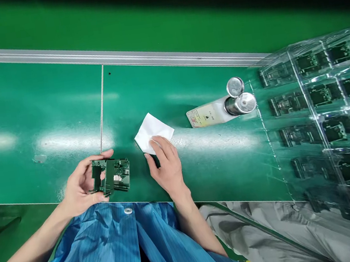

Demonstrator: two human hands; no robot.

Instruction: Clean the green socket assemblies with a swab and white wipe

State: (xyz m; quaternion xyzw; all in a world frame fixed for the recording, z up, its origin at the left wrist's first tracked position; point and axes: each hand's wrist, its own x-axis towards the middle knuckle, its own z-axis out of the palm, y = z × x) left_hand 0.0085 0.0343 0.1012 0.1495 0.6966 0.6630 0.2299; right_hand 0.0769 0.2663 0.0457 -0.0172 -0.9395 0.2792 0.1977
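My left hand point(83, 185) grips a dark plastic housing point(112, 175) by its left side, just above the front edge of the green table. The housing has openings and small inner details that I cannot make out fully. To the right, my right hand point(166, 162) rests over a white cloth or paper wipe point(152, 130) lying on the table. Its thumb is at the near edge of the wipe and its fingertips press on the top, pinching the near corner. Beyond it stands a white bottle point(210, 114) with a metal cap flipped up.
Clear plastic trays point(319, 115) with several dark parts in their compartments stand at the right. A metal rail point(119, 55) runs along the back of the green table point(45, 110). Grey fabric point(273, 230) lies below the table edge at the lower right.
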